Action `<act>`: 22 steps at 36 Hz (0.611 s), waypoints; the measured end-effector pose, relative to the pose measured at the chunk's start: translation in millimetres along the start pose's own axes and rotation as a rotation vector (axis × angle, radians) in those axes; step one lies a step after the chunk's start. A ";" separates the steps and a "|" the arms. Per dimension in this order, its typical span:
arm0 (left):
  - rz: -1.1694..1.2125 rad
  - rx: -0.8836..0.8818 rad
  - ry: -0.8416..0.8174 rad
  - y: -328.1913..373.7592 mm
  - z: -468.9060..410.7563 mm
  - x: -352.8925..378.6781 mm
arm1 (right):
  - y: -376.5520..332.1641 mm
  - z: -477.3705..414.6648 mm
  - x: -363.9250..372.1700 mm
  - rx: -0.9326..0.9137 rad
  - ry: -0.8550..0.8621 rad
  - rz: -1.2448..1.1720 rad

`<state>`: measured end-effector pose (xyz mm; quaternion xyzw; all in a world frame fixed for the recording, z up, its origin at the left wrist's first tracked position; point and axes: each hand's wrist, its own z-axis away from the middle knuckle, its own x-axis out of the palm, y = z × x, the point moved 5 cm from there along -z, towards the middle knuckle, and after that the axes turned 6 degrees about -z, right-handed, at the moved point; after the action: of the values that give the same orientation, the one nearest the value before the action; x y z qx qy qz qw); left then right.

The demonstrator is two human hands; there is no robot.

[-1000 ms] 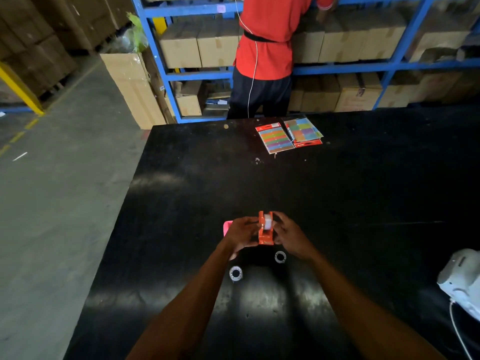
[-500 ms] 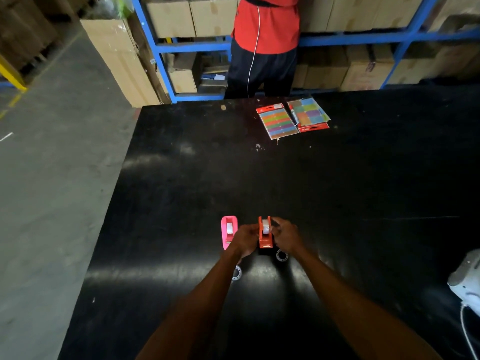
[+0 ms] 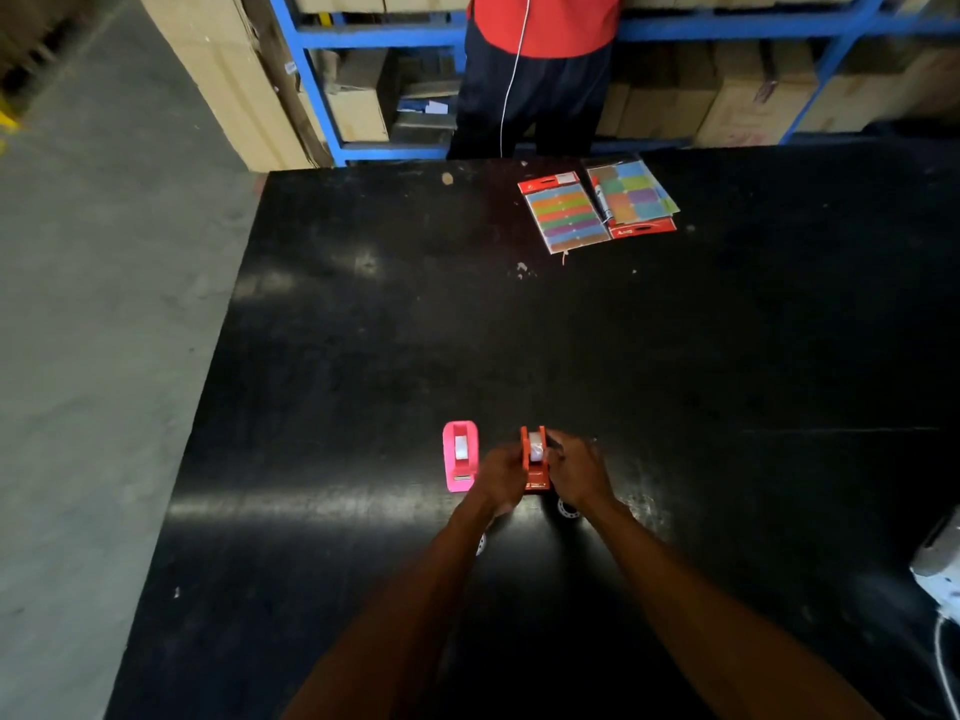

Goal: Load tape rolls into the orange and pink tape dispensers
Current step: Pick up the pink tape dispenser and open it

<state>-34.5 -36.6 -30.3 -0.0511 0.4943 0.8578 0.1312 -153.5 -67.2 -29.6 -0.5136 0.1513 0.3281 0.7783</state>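
Both hands are gripping the orange tape dispenser [image 3: 535, 459] on the black table [image 3: 675, 356]: left hand [image 3: 501, 475] clasping its left side, right hand [image 3: 579, 472] its right; pink tape dispenser [image 3: 460, 456] standing just left, roll loaded.

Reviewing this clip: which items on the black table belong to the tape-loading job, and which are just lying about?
Part of the job:
- orange dispenser, roll seated, held between left hand and right hand
- pink dispenser, roll inside, standing free
- spare tape roll near the right wrist

Lying about:
- two packs of coloured sticky tabs at the far edge
- white device, right edge
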 end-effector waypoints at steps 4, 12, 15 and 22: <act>-0.156 0.024 0.042 4.8 9.0 -8.6 | -2.8 2.6 -5.0 0.023 0.159 0.053; -0.240 0.098 0.515 -0.5 34.6 -95.5 | -56.1 1.8 5.2 -0.292 0.162 0.093; -0.184 0.072 0.495 -11.1 34.0 -121.2 | -74.1 -1.2 27.4 -0.347 -0.019 0.221; -0.412 0.004 -0.049 -32.5 24.4 -116.2 | -91.5 -5.8 73.1 -0.317 -0.278 0.485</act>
<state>87.1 -20.4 -19.9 -0.1302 0.4716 0.8129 0.3159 -37.9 -70.0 -9.9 -0.5278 0.1084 0.5906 0.6007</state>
